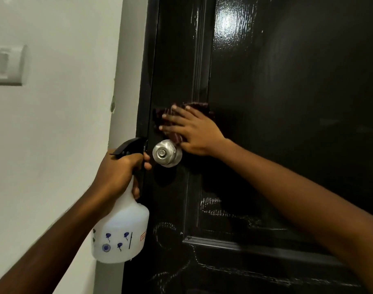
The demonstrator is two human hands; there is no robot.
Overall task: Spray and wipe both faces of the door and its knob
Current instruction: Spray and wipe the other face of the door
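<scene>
A glossy black door (287, 102) fills the right of the head view, with wet streaks low down. Its round silver knob (167, 153) sits near the left edge. My right hand (192, 130) presses a dark maroon cloth (199, 107) flat against the door just above the knob, fingers spread and straight. My left hand (119, 168) grips the neck of a white spray bottle (122, 230) with a black trigger head, held just left of the knob, its nozzle pointing toward the door edge.
A white wall (54, 145) runs along the left, with a pale light switch (7, 64) at upper left. The black door frame (146, 81) separates wall and door. A raised panel moulding (244, 247) crosses the lower door.
</scene>
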